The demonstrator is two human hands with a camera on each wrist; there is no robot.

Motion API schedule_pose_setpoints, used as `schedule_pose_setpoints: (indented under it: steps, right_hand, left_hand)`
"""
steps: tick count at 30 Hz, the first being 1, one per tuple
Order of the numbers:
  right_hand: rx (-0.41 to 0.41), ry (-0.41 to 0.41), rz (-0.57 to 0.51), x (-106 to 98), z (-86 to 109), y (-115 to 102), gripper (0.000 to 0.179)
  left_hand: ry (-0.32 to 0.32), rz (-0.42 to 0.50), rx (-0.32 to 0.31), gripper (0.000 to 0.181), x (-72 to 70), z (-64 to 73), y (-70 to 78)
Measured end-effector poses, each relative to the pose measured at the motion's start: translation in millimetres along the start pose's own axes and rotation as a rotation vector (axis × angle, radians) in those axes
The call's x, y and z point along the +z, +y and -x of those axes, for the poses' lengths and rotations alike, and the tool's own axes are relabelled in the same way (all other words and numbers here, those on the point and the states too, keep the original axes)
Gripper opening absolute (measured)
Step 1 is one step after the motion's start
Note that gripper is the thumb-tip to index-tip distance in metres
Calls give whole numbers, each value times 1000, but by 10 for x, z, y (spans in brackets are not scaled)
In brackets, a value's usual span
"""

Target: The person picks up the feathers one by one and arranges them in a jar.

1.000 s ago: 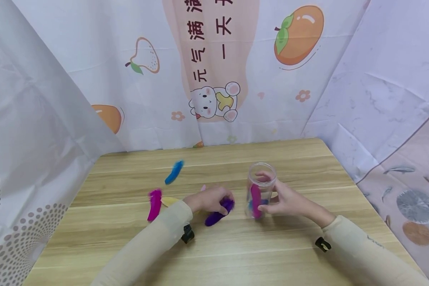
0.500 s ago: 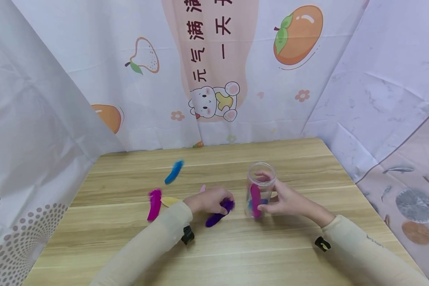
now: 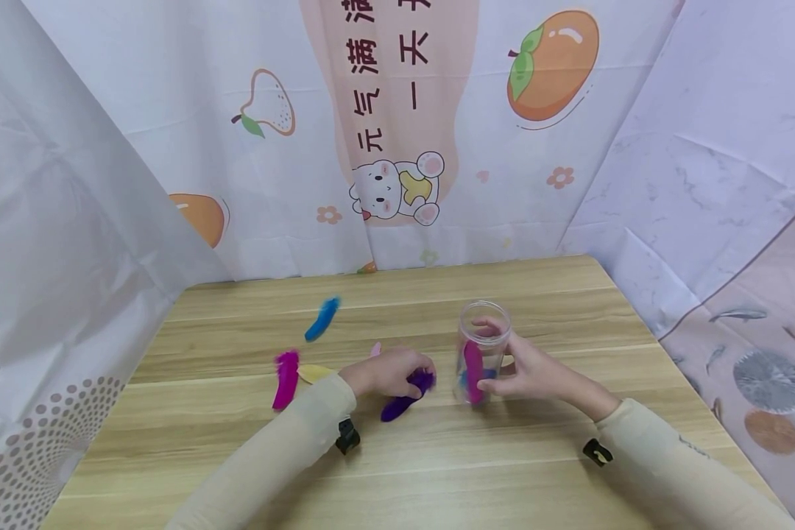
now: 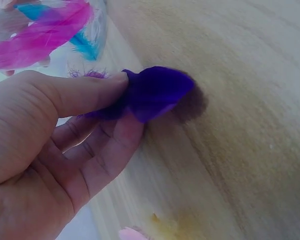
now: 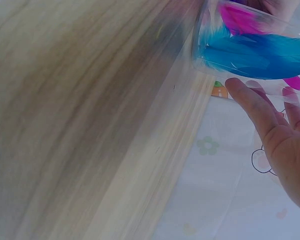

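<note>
My left hand [image 3: 391, 372] pinches a purple feather [image 3: 397, 407] between thumb and fingers, low over the wooden table. In the left wrist view the vane of the purple feather [image 4: 160, 92] sticks out past the fingertips, its fluffy end behind the thumb. To the right, my right hand [image 3: 533, 374] grips a clear jar [image 3: 492, 340] from its right side, fingers behind and thumb in front. The jar stands upright with its mouth open. Inside are a magenta feather [image 3: 473, 372] and a blue feather [image 5: 260, 56].
Left of my left hand lie a magenta feather [image 3: 286, 379] and a yellow feather [image 3: 313, 373], partly hidden by the sleeve. A pink feather [image 3: 375, 350] peeks out behind that hand. Farther back rests a blue feather [image 3: 322, 319]. A printed curtain [image 3: 271, 191] hangs behind the table.
</note>
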State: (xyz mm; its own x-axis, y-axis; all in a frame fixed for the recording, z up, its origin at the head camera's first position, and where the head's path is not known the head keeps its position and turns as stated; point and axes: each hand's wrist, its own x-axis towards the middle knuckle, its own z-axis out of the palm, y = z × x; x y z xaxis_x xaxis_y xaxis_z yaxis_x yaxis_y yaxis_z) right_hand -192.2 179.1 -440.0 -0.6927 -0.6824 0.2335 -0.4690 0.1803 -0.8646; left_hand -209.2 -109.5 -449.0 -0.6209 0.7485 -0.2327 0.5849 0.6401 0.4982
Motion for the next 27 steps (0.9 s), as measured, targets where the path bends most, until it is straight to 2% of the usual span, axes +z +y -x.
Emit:
schedule_pose_setpoints:
  steps: [6, 13, 23, 27]
  right_hand:
    - [3, -1, -4, 1, -1, -7, 90]
    - [1, -3, 4, 6, -3, -6, 89]
    - [20, -3, -14, 12, -3, -27, 89]
    - [11, 1, -17, 16, 0, -17, 90]
  left_hand:
    - [-2, 13, 13, 21, -17, 12, 3]
    - [-8, 88, 36, 19, -75, 44, 29]
    - [4, 109, 66, 19, -101, 56, 16]
    - [3, 161, 69, 22, -121, 62, 4]
